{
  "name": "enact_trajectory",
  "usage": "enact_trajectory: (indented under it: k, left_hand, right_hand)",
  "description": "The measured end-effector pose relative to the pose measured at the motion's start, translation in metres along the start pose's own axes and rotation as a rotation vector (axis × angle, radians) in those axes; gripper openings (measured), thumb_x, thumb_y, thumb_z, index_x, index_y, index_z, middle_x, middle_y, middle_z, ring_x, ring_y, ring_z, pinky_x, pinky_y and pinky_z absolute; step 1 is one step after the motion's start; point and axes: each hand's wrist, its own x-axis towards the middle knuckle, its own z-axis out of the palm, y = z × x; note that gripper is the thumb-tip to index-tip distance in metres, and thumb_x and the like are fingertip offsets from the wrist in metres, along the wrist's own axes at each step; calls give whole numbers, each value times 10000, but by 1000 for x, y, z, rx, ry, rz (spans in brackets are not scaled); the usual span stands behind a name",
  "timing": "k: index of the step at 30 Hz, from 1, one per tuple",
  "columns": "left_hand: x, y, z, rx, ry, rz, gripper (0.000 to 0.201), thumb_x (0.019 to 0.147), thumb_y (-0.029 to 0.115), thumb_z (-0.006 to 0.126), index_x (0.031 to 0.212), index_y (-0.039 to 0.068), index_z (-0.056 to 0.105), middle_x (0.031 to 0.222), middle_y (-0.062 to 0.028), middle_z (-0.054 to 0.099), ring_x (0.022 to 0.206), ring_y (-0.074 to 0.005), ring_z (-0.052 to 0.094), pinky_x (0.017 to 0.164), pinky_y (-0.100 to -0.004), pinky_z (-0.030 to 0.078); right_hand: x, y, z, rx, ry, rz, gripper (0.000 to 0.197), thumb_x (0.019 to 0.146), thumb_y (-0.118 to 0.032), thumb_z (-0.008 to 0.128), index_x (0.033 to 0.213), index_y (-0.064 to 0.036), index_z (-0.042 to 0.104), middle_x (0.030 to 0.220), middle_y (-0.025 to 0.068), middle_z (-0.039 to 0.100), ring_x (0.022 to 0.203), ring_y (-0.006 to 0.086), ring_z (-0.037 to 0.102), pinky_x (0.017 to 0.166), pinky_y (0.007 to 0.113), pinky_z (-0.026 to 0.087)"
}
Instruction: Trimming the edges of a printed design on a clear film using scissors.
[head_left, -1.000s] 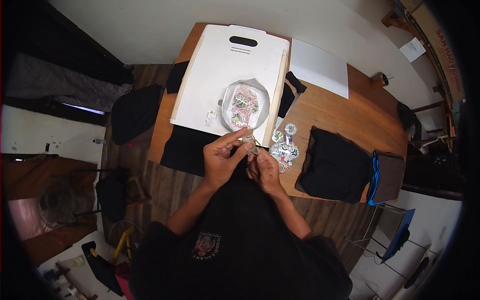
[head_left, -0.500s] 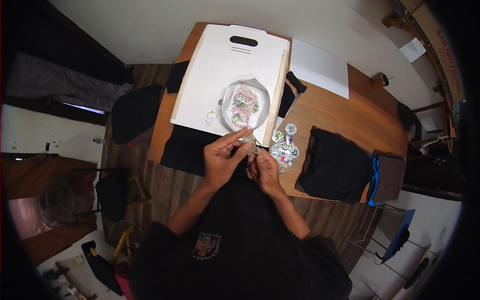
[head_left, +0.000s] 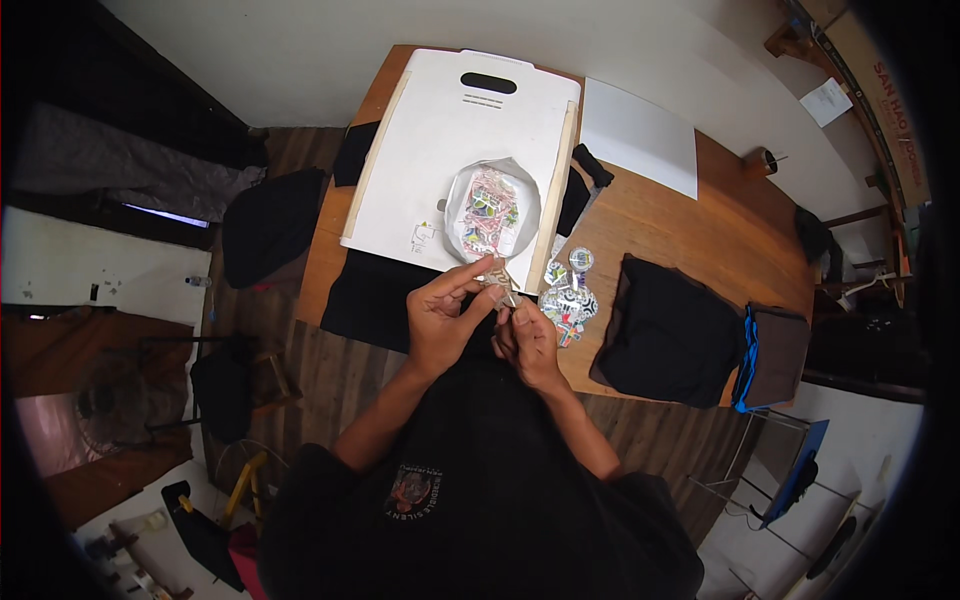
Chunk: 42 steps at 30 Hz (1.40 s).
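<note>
My left hand [head_left: 445, 310] pinches a small tan-and-white patterned piece, perhaps a sticker [head_left: 500, 277], between thumb and fingertips. On its lower right edge, my right hand [head_left: 527, 345] has thumb and forefinger closed, the other fingers curled in. Both hands meet above the front edge of a white board [head_left: 420, 150]. Just beyond them on that board sits a whitish round-rimmed container [head_left: 452, 205] with printed red, green and white pieces [head_left: 490, 210] inside. Right of my hands lies a pile of colourful patterned pieces [head_left: 568, 303], with a small round one [head_left: 580, 260] at its top.
The board lies on a wooden table [head_left: 660, 235]. Folded black cloth [head_left: 665, 330] and a brown-and-blue folded stack [head_left: 775, 345] are at the right. A white sheet [head_left: 640, 135] lies at the back, near a brown cup [head_left: 762, 160]. Black cloth [head_left: 370, 300] hangs at the front edge.
My hands stay almost in place. The patterned piece has turned slightly between my fingertips, and its lower end by my right thumb looks different.
</note>
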Motion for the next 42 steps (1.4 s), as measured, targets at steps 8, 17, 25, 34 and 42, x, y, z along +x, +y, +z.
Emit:
enact_trajectory:
  k: [8, 17, 25, 34, 42]
  left_hand:
    - [3, 6, 3, -6, -19, 26, 397, 858, -95, 640, 1248, -86, 565, 1168, -196, 649, 937, -133, 651, 868, -261, 506]
    - [7, 11, 3, -21, -17, 19, 391, 874, -84, 624, 1259, -85, 556, 1178, -192, 645, 943, -128, 643, 865, -260, 509]
    - [7, 13, 2, -15, -49, 19, 378, 886, -78, 611, 1260, -76, 560, 1185, -184, 642, 951, -123, 635, 853, -256, 512]
    - [7, 13, 3, -35, -95, 14, 357, 893, -84, 586, 1249, -67, 576, 1196, -177, 636, 979, -130, 627, 853, -256, 512]
    - [7, 15, 2, -33, -123, 4, 361, 891, -94, 577, 1251, -63, 577, 1202, -189, 630, 1018, -149, 624, 886, -266, 508]
  right_hand:
    - [-4, 4, -8, -8, -36, 36, 341, 1045, -353, 390, 968, -38, 499, 554, -38, 331, 440, 50, 266, 444, 225, 250]
    - [-4, -4, -13, -75, -117, 34, 366, 1045, -371, 382, 1001, -30, 508, 559, -35, 337, 451, 51, 282, 453, 221, 259]
    - [-5, -8, -10, -94, -88, 74, 390, 1039, -401, 377, 986, -34, 499, 554, -31, 318, 435, 60, 263, 436, 230, 266]
    - [-7, -4, -14, -62, -77, 62, 367, 1049, -361, 370, 993, -28, 514, 562, -34, 331, 444, 51, 273, 443, 218, 253]
    - [-7, -4, -14, -74, -78, 46, 356, 1048, -352, 381, 982, -28, 514, 569, -31, 344, 449, 50, 274, 445, 219, 249]
